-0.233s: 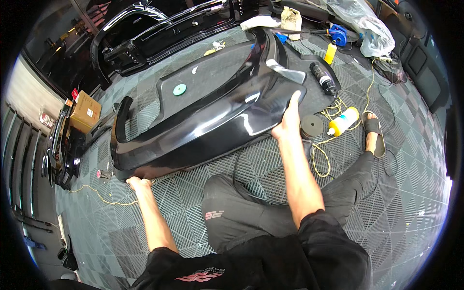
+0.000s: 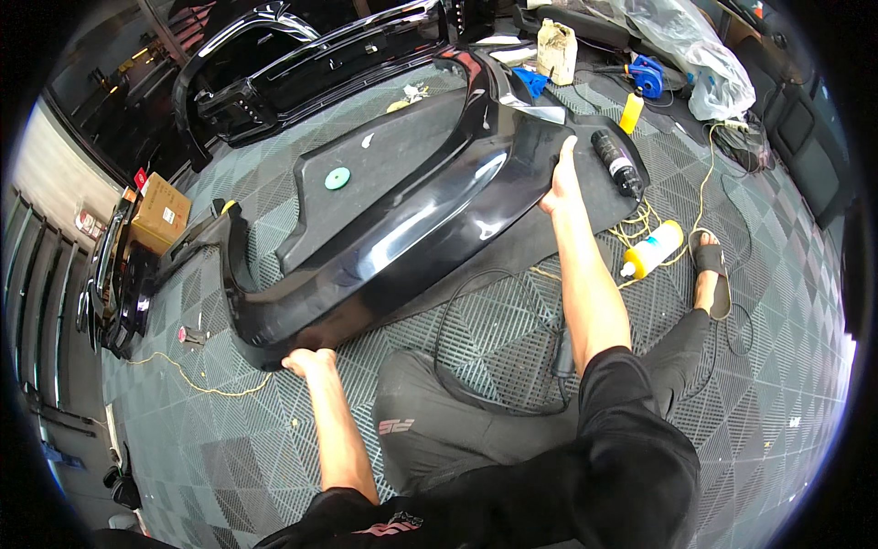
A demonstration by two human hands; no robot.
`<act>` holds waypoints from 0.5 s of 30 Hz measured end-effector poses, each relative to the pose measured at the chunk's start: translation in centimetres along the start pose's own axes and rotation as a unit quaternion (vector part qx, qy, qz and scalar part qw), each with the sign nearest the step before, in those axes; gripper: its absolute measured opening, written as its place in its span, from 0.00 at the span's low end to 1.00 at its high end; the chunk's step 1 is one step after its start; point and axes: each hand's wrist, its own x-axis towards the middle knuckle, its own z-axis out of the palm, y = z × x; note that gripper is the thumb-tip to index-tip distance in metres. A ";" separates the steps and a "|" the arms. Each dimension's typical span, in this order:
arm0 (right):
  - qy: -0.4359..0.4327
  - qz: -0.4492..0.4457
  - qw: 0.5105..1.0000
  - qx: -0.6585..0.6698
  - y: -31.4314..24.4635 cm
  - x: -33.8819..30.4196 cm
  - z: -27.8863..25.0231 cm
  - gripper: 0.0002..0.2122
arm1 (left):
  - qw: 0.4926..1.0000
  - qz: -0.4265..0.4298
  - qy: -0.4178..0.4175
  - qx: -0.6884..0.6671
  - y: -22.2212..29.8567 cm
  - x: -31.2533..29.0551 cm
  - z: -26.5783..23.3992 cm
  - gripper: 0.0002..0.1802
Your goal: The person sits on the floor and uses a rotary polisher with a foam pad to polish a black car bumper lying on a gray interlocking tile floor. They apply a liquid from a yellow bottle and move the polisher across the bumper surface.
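A long glossy black car bumper slants across the view in front of me, its far right end higher up in the picture. My left hand is closed on its lower edge near the left end; the fingertips are hidden beneath. Farther right, my right hand grips the bumper's right end, thumb along the edge and the other fingers mostly hidden behind it. Behind and under the bumper lies a dark mat. A round green pad rests on this mat.
To the right are a black bottle, a yellow bottle lying down, and a yellow cord. A white jug and blue tool stand farther back. At left sits a cardboard box. My sandalled foot is at right.
The bumper's left end has come right and nearer to me with my left hand. My right hand has moved up and slightly right; the round tool beside it is now hidden.
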 end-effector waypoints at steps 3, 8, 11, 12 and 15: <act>-0.016 0.013 0.999 -0.043 0.0 4.8 -3.4 0.52 | 0.998 -0.047 0.043 0.024 -4.2 -1.8 -1.3 0.50; 0.107 -0.013 0.987 -0.116 -1.0 9.6 -7.9 0.52 | 0.983 -0.166 -0.038 -0.074 -9.7 -1.3 -3.3 0.47; 0.156 -0.008 0.987 -0.041 -1.2 10.5 -9.0 0.50 | 0.965 -0.196 -0.116 -0.130 -11.6 -2.2 -4.0 0.49; 0.193 0.009 0.980 -0.053 -1.0 9.8 -9.5 0.47 | 0.967 -0.196 -0.111 -0.121 -12.0 -2.7 -4.0 0.49; 0.201 0.017 0.979 0.005 3.1 4.5 -9.8 0.48 | 0.972 -0.182 -0.112 -0.101 -11.5 -4.9 -5.0 0.48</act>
